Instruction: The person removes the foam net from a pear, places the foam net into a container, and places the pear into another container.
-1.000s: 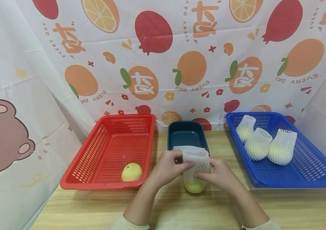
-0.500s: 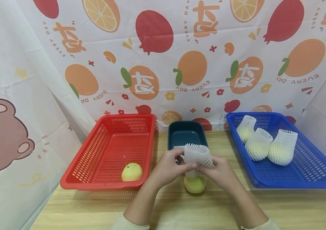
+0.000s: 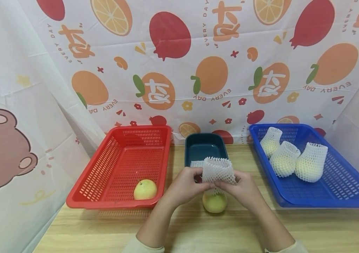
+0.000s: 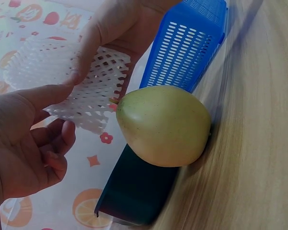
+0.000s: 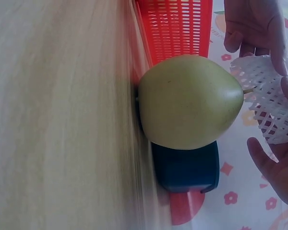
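Note:
A white foam net sleeve is held between both hands just above a yellow-green pear that stands upright on the table. My left hand pinches the sleeve's near left side, thumb in front. On the opposite side my right hand grips it the same way, the two thumbs almost meeting. In the left wrist view the net's lower opening faces the pear's stem, with the fruit's body bare below it. The right wrist view shows the stem tip at the net's edge.
On the left, a red basket contains one unwrapped pear. A blue basket at the right carries several pears in foam nets. Behind the hands is a dark teal tray with more white netting at its near end.
The sleeve, earlier drawn down over the pear's upper part, has been raised and gathered, exposing more of the fruit. Both thumbs have come together at its front. Over the last half second little moves.

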`<state>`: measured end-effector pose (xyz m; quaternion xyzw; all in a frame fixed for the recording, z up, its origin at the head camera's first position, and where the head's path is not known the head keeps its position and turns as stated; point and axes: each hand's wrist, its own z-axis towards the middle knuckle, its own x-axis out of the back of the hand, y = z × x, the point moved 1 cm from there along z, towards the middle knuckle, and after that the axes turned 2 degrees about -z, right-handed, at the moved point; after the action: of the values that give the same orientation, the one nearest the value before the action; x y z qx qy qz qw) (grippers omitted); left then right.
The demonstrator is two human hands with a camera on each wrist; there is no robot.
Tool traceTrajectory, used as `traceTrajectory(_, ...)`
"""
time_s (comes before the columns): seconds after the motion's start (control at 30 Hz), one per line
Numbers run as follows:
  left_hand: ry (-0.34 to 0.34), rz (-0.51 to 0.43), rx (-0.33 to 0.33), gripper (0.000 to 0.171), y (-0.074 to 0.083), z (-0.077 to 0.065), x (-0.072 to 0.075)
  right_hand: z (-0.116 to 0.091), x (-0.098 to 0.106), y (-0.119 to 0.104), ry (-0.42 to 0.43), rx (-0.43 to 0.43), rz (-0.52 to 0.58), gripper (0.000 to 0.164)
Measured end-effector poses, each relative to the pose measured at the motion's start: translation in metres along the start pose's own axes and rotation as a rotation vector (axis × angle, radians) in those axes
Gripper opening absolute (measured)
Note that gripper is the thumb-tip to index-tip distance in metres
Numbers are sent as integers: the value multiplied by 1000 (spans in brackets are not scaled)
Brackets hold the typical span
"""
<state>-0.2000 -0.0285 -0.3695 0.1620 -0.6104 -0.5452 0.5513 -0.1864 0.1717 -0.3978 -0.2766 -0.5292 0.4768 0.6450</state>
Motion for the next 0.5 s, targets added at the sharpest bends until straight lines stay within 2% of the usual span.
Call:
traceTrajectory(0.27,119,12,3,24,1,0,3,3,1,-2,6,-9,21,40)
traceTrajectory(0.5,220,-68,68,31,-1,3,4,8,2,-4,39,-1,155,39)
